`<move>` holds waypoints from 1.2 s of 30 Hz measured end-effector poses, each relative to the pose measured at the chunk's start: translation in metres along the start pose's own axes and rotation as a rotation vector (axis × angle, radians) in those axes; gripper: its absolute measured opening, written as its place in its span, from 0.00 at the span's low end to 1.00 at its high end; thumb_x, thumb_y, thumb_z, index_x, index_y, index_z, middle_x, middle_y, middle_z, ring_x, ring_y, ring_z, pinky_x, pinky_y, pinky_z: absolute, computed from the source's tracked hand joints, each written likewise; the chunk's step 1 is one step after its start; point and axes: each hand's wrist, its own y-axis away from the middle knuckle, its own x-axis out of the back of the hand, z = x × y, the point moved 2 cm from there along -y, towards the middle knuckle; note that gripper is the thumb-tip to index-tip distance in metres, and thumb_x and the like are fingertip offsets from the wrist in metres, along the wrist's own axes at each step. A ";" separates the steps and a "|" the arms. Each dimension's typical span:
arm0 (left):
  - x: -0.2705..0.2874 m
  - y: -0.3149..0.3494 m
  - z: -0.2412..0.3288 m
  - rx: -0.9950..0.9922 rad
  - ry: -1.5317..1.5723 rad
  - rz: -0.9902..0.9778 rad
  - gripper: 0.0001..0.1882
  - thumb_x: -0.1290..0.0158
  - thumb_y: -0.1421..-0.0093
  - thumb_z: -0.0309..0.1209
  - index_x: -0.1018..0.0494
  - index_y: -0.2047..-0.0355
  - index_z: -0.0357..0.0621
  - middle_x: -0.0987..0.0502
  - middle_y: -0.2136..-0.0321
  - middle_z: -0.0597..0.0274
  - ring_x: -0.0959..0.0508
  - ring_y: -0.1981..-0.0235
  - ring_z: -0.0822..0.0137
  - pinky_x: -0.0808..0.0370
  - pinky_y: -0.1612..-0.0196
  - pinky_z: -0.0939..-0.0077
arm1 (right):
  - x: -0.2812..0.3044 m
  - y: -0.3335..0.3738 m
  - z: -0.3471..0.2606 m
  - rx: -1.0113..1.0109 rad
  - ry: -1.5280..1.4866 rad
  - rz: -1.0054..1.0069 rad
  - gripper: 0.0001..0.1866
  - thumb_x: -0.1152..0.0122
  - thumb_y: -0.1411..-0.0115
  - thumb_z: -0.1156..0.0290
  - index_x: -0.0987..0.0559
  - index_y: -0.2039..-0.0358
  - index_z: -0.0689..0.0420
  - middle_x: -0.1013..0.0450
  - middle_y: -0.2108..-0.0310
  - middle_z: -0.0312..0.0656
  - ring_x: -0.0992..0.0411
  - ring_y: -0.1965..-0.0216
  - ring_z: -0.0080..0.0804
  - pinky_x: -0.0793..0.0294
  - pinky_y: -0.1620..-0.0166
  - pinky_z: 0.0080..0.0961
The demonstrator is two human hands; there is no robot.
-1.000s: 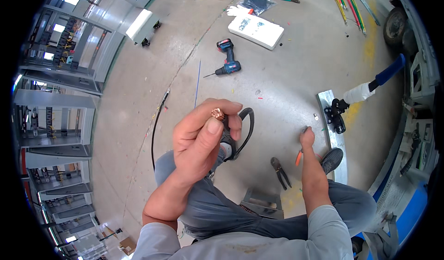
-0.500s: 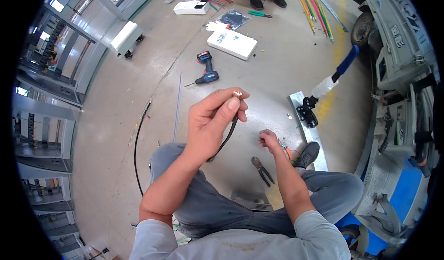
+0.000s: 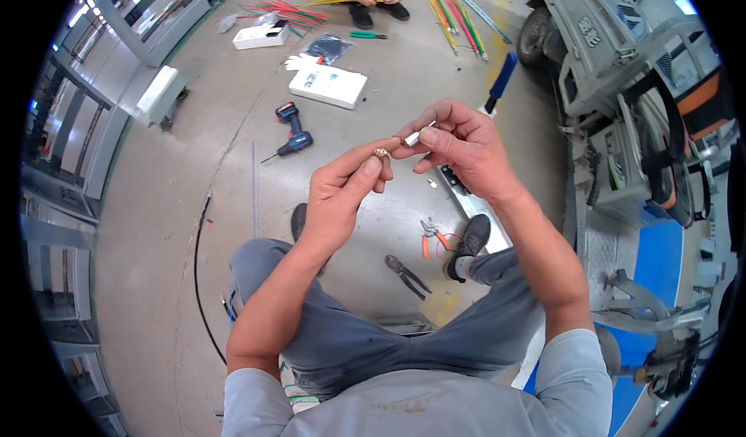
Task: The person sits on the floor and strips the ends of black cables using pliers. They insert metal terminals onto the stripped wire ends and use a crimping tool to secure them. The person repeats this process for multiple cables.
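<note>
My left hand [image 3: 336, 196] is closed in a pinch on a cable, whose bare copper strands [image 3: 381, 152] stick out past the thumb and forefinger. The rest of that cable is hidden by the hand. Between the thumb and fingers of my right hand [image 3: 470, 149] is a small silver cable lug [image 3: 413, 138], tilted, its tube end toward the copper. Lug and strands are close together but apart. Both hands are raised above the floor in front of my knees.
Cutting pliers [image 3: 406, 275] and orange-handled strippers [image 3: 435, 237] lie between my feet. A steel plate [image 3: 475, 210] and blue handle [image 3: 503, 79] stand right. Ahead are a cordless drill [image 3: 293, 132], a white box [image 3: 328, 86] and a crouching co-worker's hands. A black cable [image 3: 197, 274] lies left.
My right hand has come up from low near the floor to beside my left hand, and the cable lug now shows in it. The view has shifted right.
</note>
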 end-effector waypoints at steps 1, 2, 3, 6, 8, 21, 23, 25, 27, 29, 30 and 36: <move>-0.006 0.003 0.002 0.002 0.029 -0.015 0.21 0.49 0.25 0.35 0.25 0.40 0.31 0.24 0.66 0.63 0.28 0.63 0.72 0.30 0.58 0.77 | -0.004 0.008 -0.008 0.052 0.066 0.062 0.10 0.39 0.30 0.73 0.21 0.52 0.65 0.20 0.58 0.44 0.17 0.59 0.33 0.16 0.62 0.24; -0.009 0.004 0.003 0.004 0.056 -0.027 0.21 0.49 0.25 0.35 0.25 0.40 0.31 0.25 0.66 0.63 0.29 0.63 0.73 0.30 0.58 0.77 | 0.000 0.017 -0.008 0.088 0.111 0.066 0.09 0.38 0.31 0.74 0.21 0.53 0.64 0.20 0.61 0.43 0.18 0.62 0.30 0.18 0.65 0.23; -0.011 0.004 0.002 0.017 0.058 -0.048 0.21 0.49 0.25 0.34 0.24 0.40 0.31 0.24 0.64 0.62 0.27 0.62 0.72 0.30 0.57 0.76 | 0.006 0.025 -0.006 0.124 0.156 0.066 0.09 0.37 0.31 0.74 0.20 0.54 0.64 0.20 0.63 0.42 0.20 0.66 0.28 0.21 0.67 0.22; -0.014 0.004 -0.009 0.072 0.069 -0.134 0.21 0.49 0.26 0.34 0.25 0.39 0.32 0.22 0.63 0.59 0.26 0.60 0.72 0.28 0.56 0.76 | 0.006 0.048 0.004 0.126 0.005 0.126 0.07 0.35 0.32 0.75 0.19 0.57 0.65 0.23 0.71 0.40 0.26 0.75 0.23 0.29 0.74 0.20; -0.016 0.004 -0.017 0.101 0.106 -0.124 0.19 0.48 0.26 0.32 0.25 0.40 0.34 0.20 0.62 0.61 0.26 0.61 0.74 0.27 0.56 0.78 | 0.005 0.055 0.024 0.135 -0.145 0.143 0.08 0.36 0.32 0.75 0.19 0.56 0.65 0.23 0.71 0.41 0.24 0.74 0.25 0.27 0.73 0.21; -0.030 -0.003 -0.037 0.092 0.184 -0.026 0.09 0.45 0.28 0.26 0.30 0.52 0.39 0.16 0.58 0.53 0.24 0.63 0.76 0.24 0.56 0.77 | 0.011 0.062 0.016 0.102 0.232 0.257 0.10 0.35 0.35 0.81 0.19 0.54 0.67 0.23 0.64 0.40 0.19 0.64 0.25 0.18 0.60 0.21; -0.030 -0.002 -0.038 0.102 0.155 -0.037 0.09 0.45 0.28 0.26 0.30 0.51 0.38 0.16 0.58 0.54 0.22 0.61 0.75 0.23 0.55 0.77 | 0.011 0.060 0.016 0.095 0.234 0.235 0.09 0.35 0.35 0.81 0.19 0.54 0.68 0.23 0.63 0.40 0.19 0.63 0.25 0.18 0.60 0.21; -0.029 -0.001 -0.040 0.094 0.151 -0.037 0.09 0.45 0.28 0.26 0.29 0.51 0.37 0.17 0.58 0.55 0.20 0.59 0.74 0.22 0.54 0.76 | 0.009 0.060 0.017 0.087 0.242 0.225 0.09 0.35 0.35 0.81 0.19 0.54 0.68 0.23 0.63 0.41 0.20 0.63 0.24 0.18 0.61 0.21; -0.029 0.000 -0.041 0.067 0.171 -0.026 0.09 0.45 0.28 0.26 0.28 0.51 0.36 0.17 0.58 0.56 0.19 0.56 0.72 0.22 0.52 0.75 | 0.007 0.059 0.019 0.079 0.256 0.226 0.09 0.36 0.35 0.81 0.19 0.55 0.68 0.23 0.62 0.41 0.20 0.64 0.24 0.18 0.61 0.21; -0.031 -0.001 -0.042 0.056 0.158 -0.017 0.07 0.45 0.28 0.24 0.28 0.53 0.36 0.17 0.58 0.54 0.19 0.59 0.70 0.21 0.54 0.72 | 0.007 0.059 0.022 0.112 0.259 0.238 0.08 0.36 0.35 0.82 0.19 0.55 0.68 0.22 0.62 0.42 0.20 0.65 0.24 0.18 0.62 0.21; -0.032 -0.001 -0.043 0.051 0.152 -0.012 0.06 0.45 0.29 0.24 0.27 0.53 0.37 0.18 0.59 0.54 0.18 0.60 0.69 0.20 0.55 0.71 | 0.006 0.059 0.023 0.128 0.260 0.243 0.08 0.36 0.35 0.82 0.19 0.56 0.68 0.22 0.62 0.42 0.20 0.65 0.25 0.18 0.62 0.21; -0.033 -0.001 -0.047 -0.020 0.157 -0.009 0.06 0.46 0.29 0.23 0.27 0.54 0.36 0.18 0.55 0.50 0.17 0.57 0.66 0.18 0.51 0.68 | 0.000 0.061 0.027 0.190 0.260 0.282 0.08 0.39 0.33 0.83 0.20 0.55 0.69 0.22 0.61 0.44 0.17 0.62 0.29 0.15 0.60 0.22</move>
